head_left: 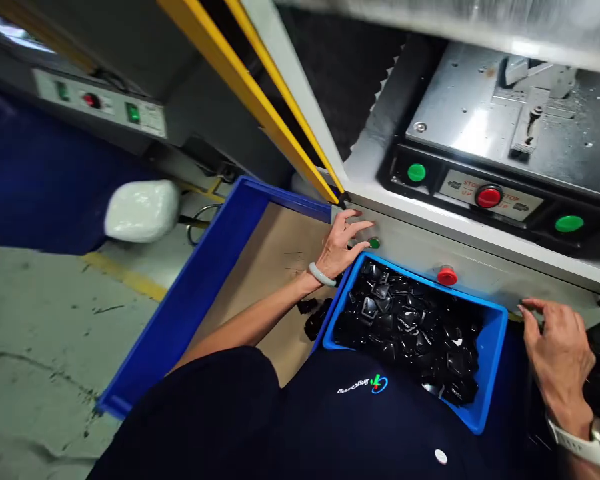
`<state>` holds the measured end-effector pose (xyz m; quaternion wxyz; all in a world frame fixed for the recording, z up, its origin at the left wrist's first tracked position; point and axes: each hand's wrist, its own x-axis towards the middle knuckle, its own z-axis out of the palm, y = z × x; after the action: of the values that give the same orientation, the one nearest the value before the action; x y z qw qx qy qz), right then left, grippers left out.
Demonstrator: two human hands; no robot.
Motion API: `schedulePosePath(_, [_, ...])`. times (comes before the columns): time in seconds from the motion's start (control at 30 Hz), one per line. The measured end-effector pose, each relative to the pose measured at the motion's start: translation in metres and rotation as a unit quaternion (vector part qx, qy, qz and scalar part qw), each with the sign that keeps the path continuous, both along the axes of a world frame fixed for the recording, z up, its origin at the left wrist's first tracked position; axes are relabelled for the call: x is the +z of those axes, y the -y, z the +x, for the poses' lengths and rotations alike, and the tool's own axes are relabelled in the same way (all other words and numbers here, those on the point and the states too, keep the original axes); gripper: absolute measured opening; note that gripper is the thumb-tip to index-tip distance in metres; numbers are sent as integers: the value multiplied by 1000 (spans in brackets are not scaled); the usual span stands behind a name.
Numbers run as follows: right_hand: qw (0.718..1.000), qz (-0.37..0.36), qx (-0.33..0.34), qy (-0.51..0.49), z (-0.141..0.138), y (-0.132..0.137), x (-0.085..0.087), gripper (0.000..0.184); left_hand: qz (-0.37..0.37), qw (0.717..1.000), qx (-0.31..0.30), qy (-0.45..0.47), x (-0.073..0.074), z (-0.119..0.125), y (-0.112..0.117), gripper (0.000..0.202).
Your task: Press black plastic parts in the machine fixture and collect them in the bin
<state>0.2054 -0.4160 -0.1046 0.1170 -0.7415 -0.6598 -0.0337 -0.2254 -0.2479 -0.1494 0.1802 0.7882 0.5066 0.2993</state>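
Observation:
My left hand is at the machine's light front panel, fingers spread and bent with nothing in them. Its thumb tip lies beside a small green button. Over to the right, my right hand is held near the same panel, fingers curved and thumb slightly apart from the index finger. No object shows in it; its palm side is partly hidden. Between the hands a blue bin holds many glossy black plastic parts. A red button sits on the panel above the bin.
The metal press bed carries a fixture. Below it are green buttons and a red stop button. A yellow guard bar slants at left. A large blue crate with cardboard stands left, near a plastic-wrapped stool seat.

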Motion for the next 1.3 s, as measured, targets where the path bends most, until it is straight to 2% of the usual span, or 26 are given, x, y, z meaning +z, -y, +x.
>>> schedulePosePath(0.07, [996,-28,79,-12,-19,8,-11,30,-8,999,41,15,-12,-22,13,35])
schedulePosePath(0.13, [984,-79,160,-22,-38,12,-29,32,-70,994,74,-49,-24,-47,31,31])
schedulePosePath(0.17, [977,-101,184,-26,-47,13,-38,33,-124,983,82,-108,-29,-59,42,28])
schedulePosePath(0.23, [971,-128,199,-40,-62,10,-55,35,-230,944,79,-225,-37,-79,66,26])
schedulePosePath(0.3, [970,-141,191,-55,-73,7,-64,37,-289,911,66,-286,-45,-92,93,24])
schedulePosePath(0.4, [971,-154,174,-53,-80,5,-63,35,-316,900,46,-297,-61,-108,126,17])
schedulePosePath(0.47, [973,-161,156,-54,-82,5,-55,32,-339,889,44,-305,-76,-119,133,14])
schedulePosePath(0.53, [975,-162,137,-63,-81,7,-44,30,-358,884,38,-299,-90,-131,126,16])
schedulePosePath(0.6, [977,-158,120,-84,-79,10,-32,29,-365,893,29,-260,-95,-140,105,24])
schedulePosePath(0.63, [976,-155,114,-99,-78,12,-25,30,-362,904,25,-225,-92,-142,91,30])
schedulePosePath(0.7, [973,-145,108,-141,-76,16,-13,31,-346,928,31,-134,-73,-141,62,40])
schedulePosePath(0.8, [963,-121,115,-210,-79,19,4,31,-337,938,78,0,-21,-119,30,43])
schedulePosePath(0.87, [955,-98,126,-250,-86,18,14,30,-347,924,113,115,17,-88,25,40])
schedulePosePath(0.9, [950,-80,135,-269,-91,17,19,28,-354,911,108,183,35,-69,26,41])
schedulePosePath(0.97, [940,-33,160,-300,-101,12,31,26,-389,871,61,293,62,-27,33,45])
schedulePosePath(1.0, [936,-4,174,-307,-106,9,36,27,-412,850,32,328,71,-5,38,46])
schedulePosePath(1.07, [932,56,203,-296,-114,3,46,39,-462,808,-24,364,79,34,44,44])
schedulePosePath(1.13, [932,99,228,-265,-120,-2,52,54,-505,766,-61,393,81,64,49,41])
schedulePosePath(1.23, [934,122,251,-223,-124,-6,53,69,-542,712,-85,438,81,93,53,42])
schedulePosePath(1.3, [939,125,248,-203,-124,-7,51,70,-553,691,-91,457,80,103,55,45])
